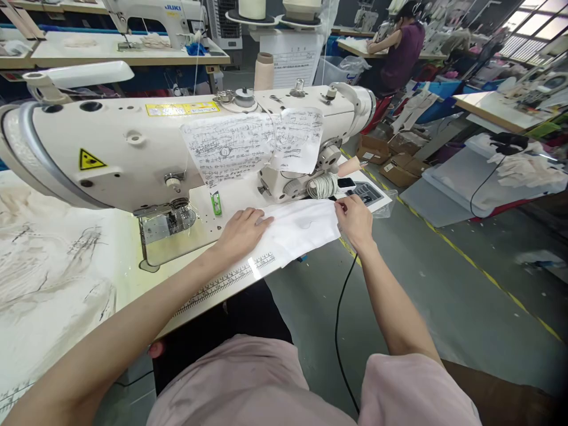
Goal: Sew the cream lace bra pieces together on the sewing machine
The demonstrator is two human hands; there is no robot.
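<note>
A piece of white fabric (306,228) lies over the right end of the sewing table, its front edge hanging past the tabletop. My left hand (244,231) rests flat on its left part, fingers stretched out. At the upper right corner, my right hand (355,219) pinches the cloth between thumb and fingers. Behind both hands stands the white sewing machine (133,154), with handwritten papers (231,145) stuck to its arm. The needle area (171,222) is left of my left hand. A green thread snipper (216,203) lies on the machine bed.
A ruler strip (226,283) runs along the table's front edge. Coiled cord (322,186) and a phone (346,183) sit behind the cloth. White fabric (48,266) is heaped at left. A black cable (341,319) hangs at right. A seated person (402,50) works farther back.
</note>
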